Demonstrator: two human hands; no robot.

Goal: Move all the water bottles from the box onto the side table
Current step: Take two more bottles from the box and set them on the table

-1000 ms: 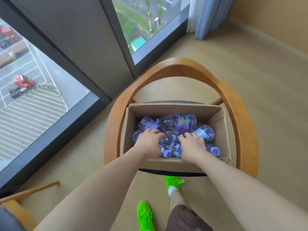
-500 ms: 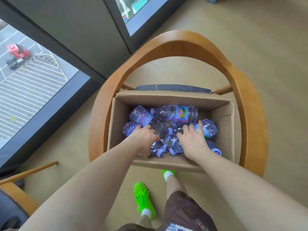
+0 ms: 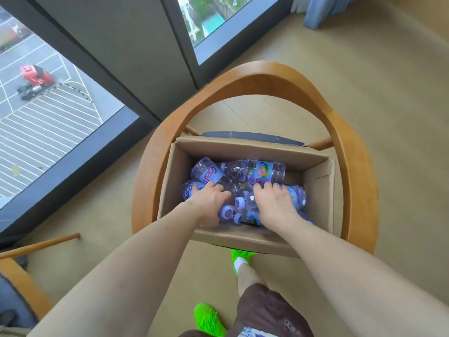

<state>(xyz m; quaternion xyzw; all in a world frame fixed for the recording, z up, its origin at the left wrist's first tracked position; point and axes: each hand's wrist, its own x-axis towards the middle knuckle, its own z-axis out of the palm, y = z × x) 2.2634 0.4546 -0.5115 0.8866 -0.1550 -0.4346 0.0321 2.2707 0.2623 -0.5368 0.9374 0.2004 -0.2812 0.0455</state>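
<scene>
An open cardboard box (image 3: 318, 190) sits on the seat of a wooden armchair (image 3: 352, 171). Several clear water bottles with purple caps and colourful labels lie on their sides in it, such as the bottle (image 3: 257, 170) along the far wall. Both my hands reach into the box. My left hand (image 3: 209, 203) curls its fingers round a bottle on the left of the pile. My right hand (image 3: 274, 205) curls over a bottle (image 3: 297, 197) on the right. The bottles under my palms are mostly hidden. No side table is in view.
The chair's curved wooden back rings the box on three sides. Tall windows and a dark wall panel (image 3: 126, 52) stand to the left and ahead. A second wooden chair (image 3: 21, 276) is at lower left. My green shoes (image 3: 209, 319) stand on beige floor before the chair.
My right hand's fingers have gone from spread over the bottles to curled round one. My left hand has stayed in the box, on the left bottles. The view has tilted slightly.
</scene>
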